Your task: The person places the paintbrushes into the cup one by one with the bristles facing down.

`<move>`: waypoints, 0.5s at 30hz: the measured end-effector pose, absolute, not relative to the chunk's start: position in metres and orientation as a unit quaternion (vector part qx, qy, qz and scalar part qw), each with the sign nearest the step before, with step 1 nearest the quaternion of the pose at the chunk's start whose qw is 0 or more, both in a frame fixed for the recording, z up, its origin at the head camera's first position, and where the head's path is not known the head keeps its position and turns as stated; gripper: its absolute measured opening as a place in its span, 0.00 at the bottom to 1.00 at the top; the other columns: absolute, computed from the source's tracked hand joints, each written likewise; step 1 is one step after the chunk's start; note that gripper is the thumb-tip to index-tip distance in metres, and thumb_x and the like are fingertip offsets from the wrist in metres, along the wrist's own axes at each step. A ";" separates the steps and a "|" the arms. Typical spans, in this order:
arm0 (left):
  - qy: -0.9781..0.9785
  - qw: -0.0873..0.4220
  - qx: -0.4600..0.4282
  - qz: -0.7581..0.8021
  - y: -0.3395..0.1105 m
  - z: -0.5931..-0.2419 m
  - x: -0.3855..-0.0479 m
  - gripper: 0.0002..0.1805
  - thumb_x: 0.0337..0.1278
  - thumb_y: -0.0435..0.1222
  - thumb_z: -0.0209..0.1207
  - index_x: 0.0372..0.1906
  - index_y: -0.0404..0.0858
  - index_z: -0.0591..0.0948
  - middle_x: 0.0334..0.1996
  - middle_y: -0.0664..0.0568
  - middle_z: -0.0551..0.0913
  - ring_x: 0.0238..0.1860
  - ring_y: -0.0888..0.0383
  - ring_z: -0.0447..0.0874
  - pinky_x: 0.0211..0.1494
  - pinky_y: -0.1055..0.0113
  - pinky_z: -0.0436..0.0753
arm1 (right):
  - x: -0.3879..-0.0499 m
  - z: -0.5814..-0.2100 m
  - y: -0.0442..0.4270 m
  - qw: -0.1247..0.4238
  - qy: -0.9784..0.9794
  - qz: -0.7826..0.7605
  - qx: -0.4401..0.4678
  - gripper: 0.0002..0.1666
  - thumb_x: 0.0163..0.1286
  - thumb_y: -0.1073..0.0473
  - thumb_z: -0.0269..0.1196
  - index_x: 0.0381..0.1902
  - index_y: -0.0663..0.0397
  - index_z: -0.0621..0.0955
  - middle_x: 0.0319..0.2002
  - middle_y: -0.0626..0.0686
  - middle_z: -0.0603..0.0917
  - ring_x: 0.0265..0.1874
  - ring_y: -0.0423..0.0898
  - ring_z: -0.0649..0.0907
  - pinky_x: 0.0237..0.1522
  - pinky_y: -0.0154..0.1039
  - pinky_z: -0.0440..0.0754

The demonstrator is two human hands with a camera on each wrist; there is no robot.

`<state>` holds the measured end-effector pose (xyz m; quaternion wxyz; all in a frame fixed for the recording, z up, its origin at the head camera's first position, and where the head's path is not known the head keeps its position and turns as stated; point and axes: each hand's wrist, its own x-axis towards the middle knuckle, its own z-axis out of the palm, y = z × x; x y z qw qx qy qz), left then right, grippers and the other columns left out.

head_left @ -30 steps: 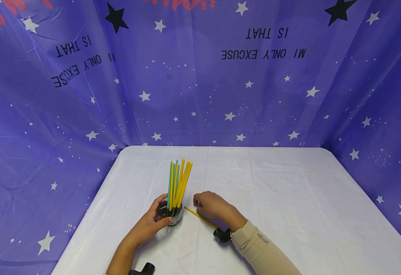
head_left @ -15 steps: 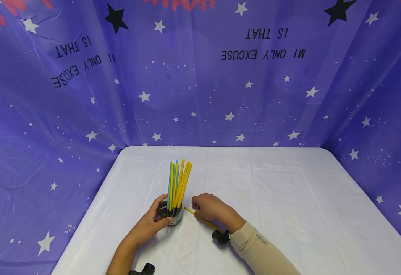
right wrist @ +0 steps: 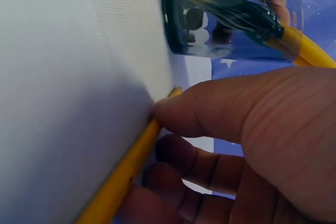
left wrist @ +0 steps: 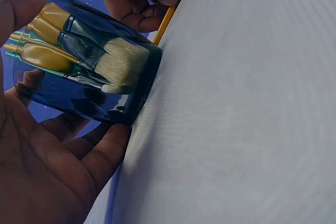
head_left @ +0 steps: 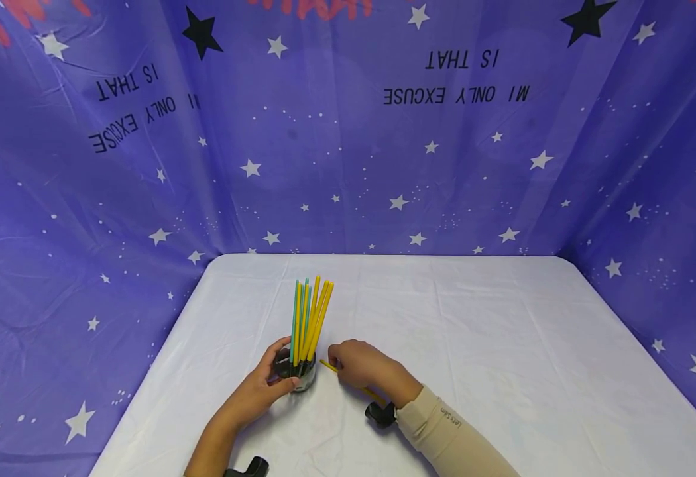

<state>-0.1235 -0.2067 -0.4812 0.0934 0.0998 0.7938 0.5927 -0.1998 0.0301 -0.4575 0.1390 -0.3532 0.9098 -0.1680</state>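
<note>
My left hand point(head_left: 252, 394) grips a clear glass jar point(head_left: 307, 380) standing on the white table, thumb and fingers curled round its sides. Several paintbrushes point(head_left: 318, 324) with yellow and turquoise handles lean in it, bristles point(left wrist: 123, 61) down, as the left wrist view shows. To the jar's right, my right hand point(head_left: 361, 363) pinches a loose yellow paintbrush point(right wrist: 126, 166) lying on the cloth, thumb on one side and curled fingers on the other. One tip of this brush points toward the jar; its other end is hidden by the wrist.
A white cloth point(head_left: 473, 344) covers the table. Behind it and at both sides hangs a purple curtain point(head_left: 348, 152) with stars and lettering. Black wrist-worn devices point(head_left: 380, 415) sit under both forearms.
My right hand has slid slightly left and down along the loose paintbrush and closed its fingers on it. The left hand and jar have stayed put.
</note>
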 end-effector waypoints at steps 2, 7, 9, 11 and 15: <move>0.796 0.093 0.098 0.590 -0.207 -0.481 -0.123 0.42 0.64 0.38 0.63 0.76 0.53 0.54 0.70 0.38 0.64 0.66 0.44 0.70 0.61 0.72 0.69 | -0.201 -0.457 0.031 0.143 0.908 -0.168 -0.357 0.09 0.60 0.69 0.65 0.35 0.49 0.81 0.27 0.43 0.77 0.26 0.39 0.73 0.32 0.34 0.73; 0.797 0.091 0.098 0.589 -0.206 -0.482 -0.124 0.42 0.64 0.39 0.63 0.76 0.53 0.54 0.70 0.39 0.64 0.66 0.44 0.70 0.61 0.72 0.69 | -0.205 -0.450 0.038 0.153 0.896 -0.192 -0.369 0.09 0.61 0.69 0.64 0.35 0.49 0.80 0.27 0.43 0.76 0.27 0.39 0.73 0.32 0.34 0.72; 0.796 0.091 0.098 0.590 -0.206 -0.482 -0.124 0.42 0.64 0.39 0.63 0.76 0.53 0.54 0.70 0.39 0.64 0.66 0.44 0.70 0.62 0.72 0.69 | -0.207 -0.446 0.041 0.149 0.891 -0.210 -0.373 0.08 0.62 0.69 0.63 0.36 0.50 0.80 0.27 0.43 0.76 0.27 0.39 0.73 0.33 0.34 0.72; 0.797 0.090 0.099 0.589 -0.207 -0.482 -0.124 0.42 0.64 0.39 0.63 0.76 0.53 0.54 0.70 0.39 0.64 0.66 0.45 0.70 0.61 0.72 0.69 | -0.208 -0.440 0.045 0.143 0.887 -0.228 -0.375 0.08 0.65 0.69 0.62 0.37 0.51 0.79 0.29 0.43 0.77 0.28 0.39 0.74 0.33 0.35 0.73; 0.800 0.090 0.097 0.586 -0.207 -0.483 -0.124 0.42 0.64 0.39 0.64 0.77 0.53 0.54 0.69 0.40 0.65 0.65 0.45 0.71 0.62 0.72 0.69 | -0.211 -0.428 0.053 0.121 0.879 -0.272 -0.373 0.07 0.67 0.68 0.60 0.40 0.52 0.79 0.32 0.44 0.78 0.30 0.40 0.75 0.35 0.37 0.74</move>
